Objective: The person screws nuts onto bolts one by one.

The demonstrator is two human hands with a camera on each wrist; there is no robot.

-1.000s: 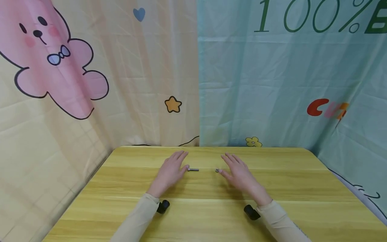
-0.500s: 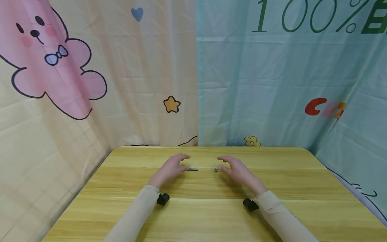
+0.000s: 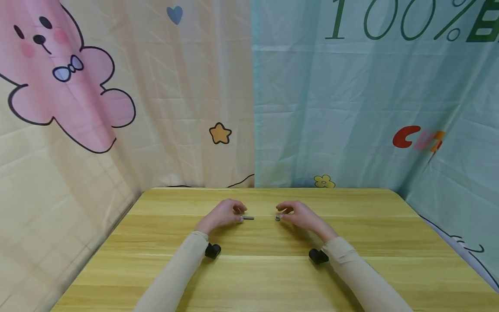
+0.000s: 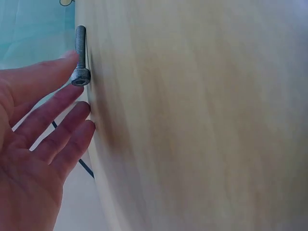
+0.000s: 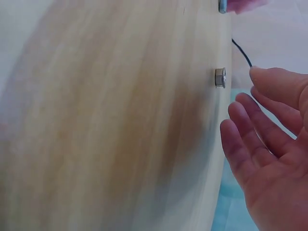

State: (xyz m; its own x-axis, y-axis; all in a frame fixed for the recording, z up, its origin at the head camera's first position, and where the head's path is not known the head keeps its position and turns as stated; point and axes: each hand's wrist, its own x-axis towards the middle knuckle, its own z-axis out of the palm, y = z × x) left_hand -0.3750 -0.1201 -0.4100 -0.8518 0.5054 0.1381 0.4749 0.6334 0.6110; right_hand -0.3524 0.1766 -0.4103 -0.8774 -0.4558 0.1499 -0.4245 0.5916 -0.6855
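A grey hex-socket bolt (image 4: 81, 55) lies on the wooden table, its round head toward my left hand (image 3: 224, 213). The left thumb (image 4: 65, 67) is right beside the bolt, and whether it touches cannot be told; the other fingers are bent loosely around the head end without closing. To the right, a small metal nut (image 5: 220, 77) lies on the tabletop. My right hand (image 3: 304, 216) hovers just beside the nut, with thumb and fingers apart and lightly bent. In the right wrist view, a gap shows between the right thumb (image 5: 272, 82) and the nut.
The light wooden table (image 3: 249, 281) has a far edge close beyond both hands. Printed curtains (image 3: 312, 108) hang behind and at the sides. A black wrist camera (image 3: 213, 250) sits on the left wrist, another black camera (image 3: 319, 256) on the right.
Both hands have come lower, and their fingers have gone from stretched forward to bent down toward the bolt and the nut. The bolt and nut stay on the table.
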